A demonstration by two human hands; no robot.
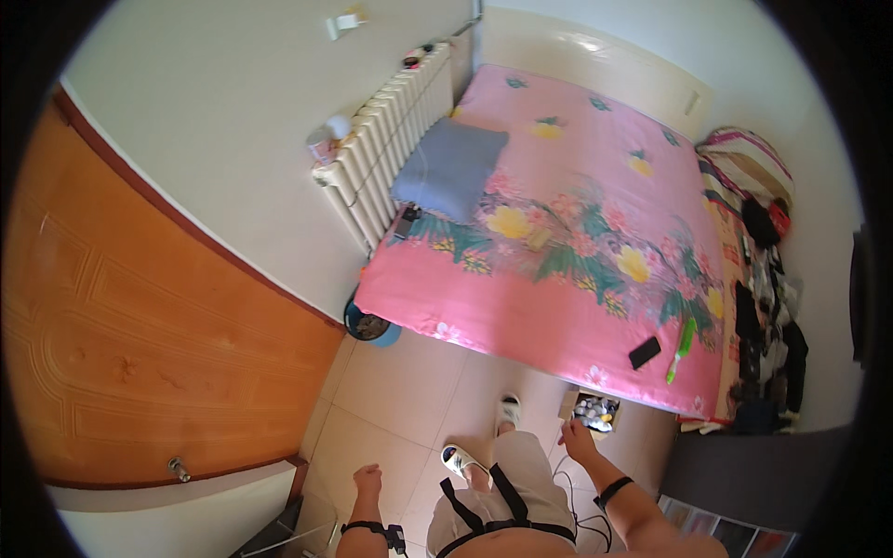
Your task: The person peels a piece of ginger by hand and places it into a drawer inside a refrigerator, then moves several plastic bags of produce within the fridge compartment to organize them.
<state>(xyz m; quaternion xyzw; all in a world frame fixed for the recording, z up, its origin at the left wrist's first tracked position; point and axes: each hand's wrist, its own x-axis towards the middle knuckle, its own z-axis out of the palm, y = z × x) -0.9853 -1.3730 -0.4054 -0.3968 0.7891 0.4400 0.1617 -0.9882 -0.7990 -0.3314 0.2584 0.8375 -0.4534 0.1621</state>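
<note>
My left hand (368, 478) hangs over the tiled floor at the lower left, its fingers curled, with nothing visible in it. My right hand (576, 439) is held out in front of a cardboard box (567, 404) of small bottles or cans at the foot of the bed; its fingers are bent and I see no object in them. On the pink floral bedsheet (481, 307) lie a black phone (644, 353) and, to its right, a green bed brush (682, 349). A blue-grey pillow (453, 167) rests by the radiator, beside a small dark device (406, 222).
A white radiator (391, 132) runs along the wall left of the bed. At the bed's left corner stands a blue bin (382, 337). Clothes (767, 335) are heaped along the right side. An orange door (174, 335) is at left; a cable (573, 488) lies near my legs.
</note>
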